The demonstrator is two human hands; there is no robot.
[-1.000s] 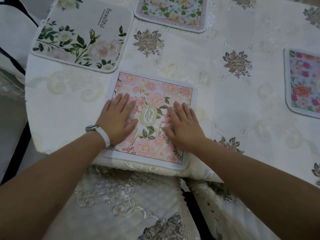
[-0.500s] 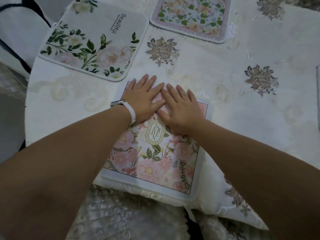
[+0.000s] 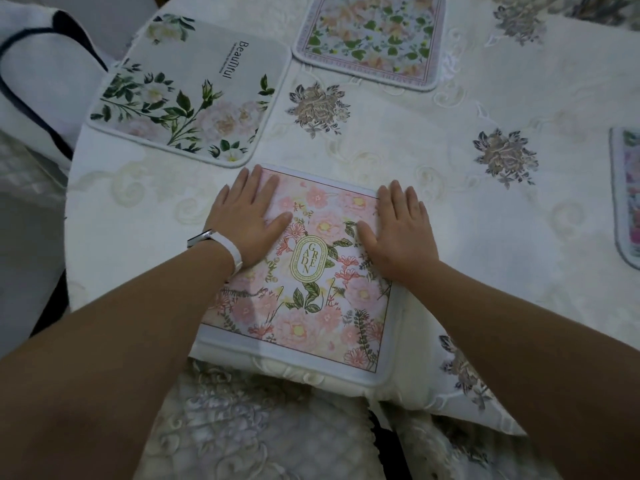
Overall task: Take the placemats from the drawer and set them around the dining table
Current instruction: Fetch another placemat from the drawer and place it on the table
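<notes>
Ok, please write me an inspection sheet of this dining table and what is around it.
Surface: dining table covered by white embroidered tablecloth.
Job's things: pink floral square placemat at near edge; white placemat with green leaves far left; lilac-bordered floral placemat at far side; fourth floral placemat cut off at right.
Clutter: nothing seen.
Grippers: left hand and right hand lie flat, fingers straight, on the pink placemat's far corners; white wristband on left wrist.
Cables: nothing seen.
Surroundings: embroidered chair cover below; white chair with dark trim at left.

One head-worn wide-angle camera looks forward and down, close over the table (image 3: 450, 237).
</notes>
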